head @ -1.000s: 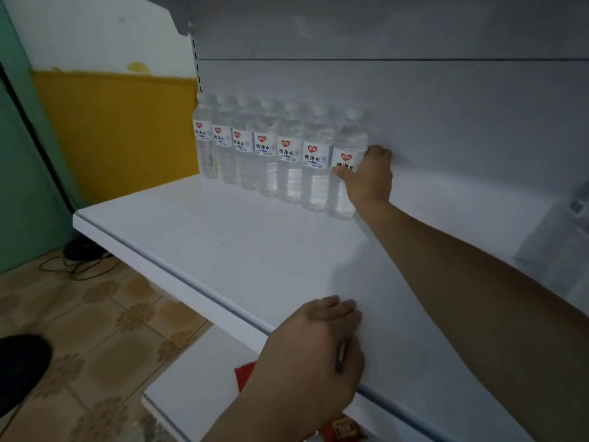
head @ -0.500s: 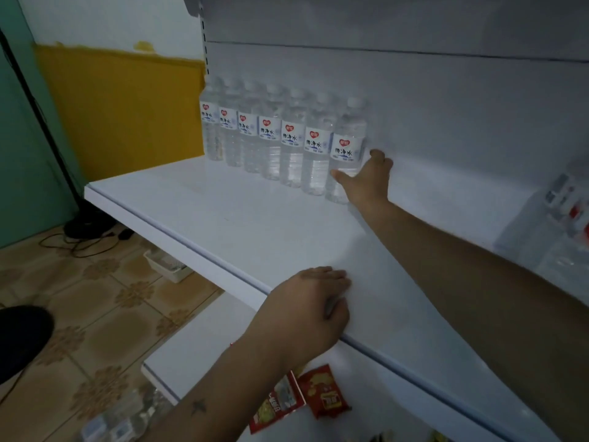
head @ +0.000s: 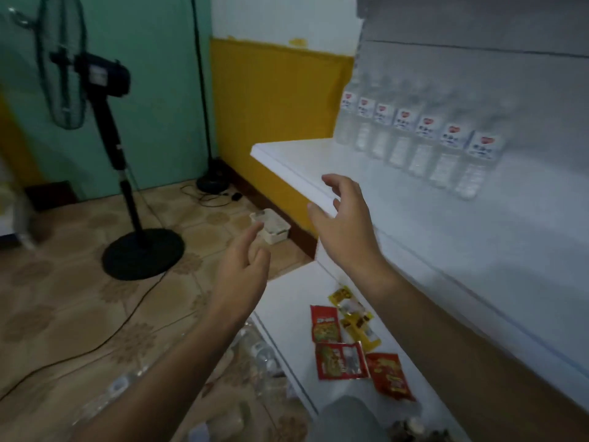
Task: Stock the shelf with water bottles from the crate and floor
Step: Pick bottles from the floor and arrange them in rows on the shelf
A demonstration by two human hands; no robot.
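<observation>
left hand (head: pixel 242 269) centre frame, grip released, holding nothing | right hand (head: pixel 345 224) beside it, grip released, before shelf (head: pixel 318 161) edge | water bottles (head: pixel 420 138) rowed upper right on shelf | snack packets (head: pixel 347 349) lower shelf

The water bottles (head: pixel 414 138) carry white labels with a red logo; their print is too blurred to read.

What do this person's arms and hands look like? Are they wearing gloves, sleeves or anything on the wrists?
No gloves: the left hand and right hand are both bare. The forearms are bare too, with no sleeve, watch, bracelet or ring in sight. The picture is blurred, so small marks can't be made out.
</observation>
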